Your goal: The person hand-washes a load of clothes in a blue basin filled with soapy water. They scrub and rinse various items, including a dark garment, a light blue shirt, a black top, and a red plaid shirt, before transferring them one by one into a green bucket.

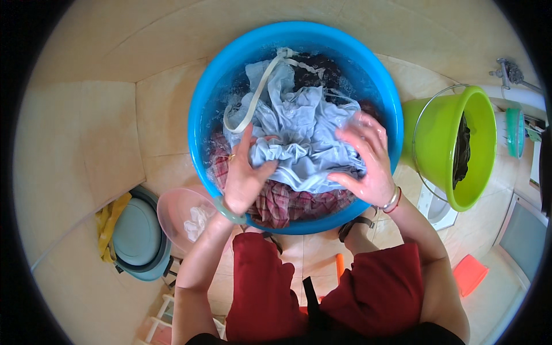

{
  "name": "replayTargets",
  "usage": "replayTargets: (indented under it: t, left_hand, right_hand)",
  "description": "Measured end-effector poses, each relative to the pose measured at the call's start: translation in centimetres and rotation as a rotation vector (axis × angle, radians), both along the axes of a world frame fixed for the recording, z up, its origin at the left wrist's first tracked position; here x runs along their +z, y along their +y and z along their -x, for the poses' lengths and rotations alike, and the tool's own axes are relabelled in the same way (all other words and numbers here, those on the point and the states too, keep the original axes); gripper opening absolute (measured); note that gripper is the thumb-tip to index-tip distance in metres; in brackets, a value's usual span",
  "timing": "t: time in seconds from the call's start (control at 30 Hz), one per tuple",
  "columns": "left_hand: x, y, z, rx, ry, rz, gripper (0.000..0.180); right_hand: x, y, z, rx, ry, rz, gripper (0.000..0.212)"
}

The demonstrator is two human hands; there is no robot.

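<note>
Inside a round, bright-blue plastic tub whose wall contains the water, we flank wet, crumpled pale-blue cloth, apparently to steady it, right hand with fingers apart, left hand among folds, whether clamped we cannot tell.

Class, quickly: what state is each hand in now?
Left hand: partly hidden by light-blue cloth; grip cannot be told.
Right hand: open, at the cloth's right side.

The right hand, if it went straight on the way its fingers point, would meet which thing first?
The right hand would most likely meet the light-blue garment in the round blue tub; depth is unclear, so it may already be touching.
</note>
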State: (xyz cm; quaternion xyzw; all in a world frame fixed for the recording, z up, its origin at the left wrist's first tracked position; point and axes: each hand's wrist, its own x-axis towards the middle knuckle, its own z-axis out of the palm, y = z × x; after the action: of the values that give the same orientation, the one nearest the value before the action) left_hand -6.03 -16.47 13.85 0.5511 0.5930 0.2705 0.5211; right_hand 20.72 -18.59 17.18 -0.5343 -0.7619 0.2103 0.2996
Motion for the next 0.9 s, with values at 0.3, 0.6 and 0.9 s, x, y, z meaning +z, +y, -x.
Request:
replayTargets:
  t: [0.3,0.6,0.9]
  left_hand:
    - [-3.5,1.9,-4.6,-0.461,0.704,-0.602,0.051]
    - [-8.1,4.2,-6.0,-0.467,0.764,-0.615,0.026]
    - [-11.2,9.4,-7.8,-0.459,0.803,-0.529,0.023]
  right_hand:
    - [-7.1,-1.2,3.2,-0.004,-0.375,0.069,0.078]
    - [-11.6,1.4,2.6,0.012,-0.395,0.161,0.06]
    - [-13.3,5.2,2.0,-0.1,-0.46,0.115,0.049]
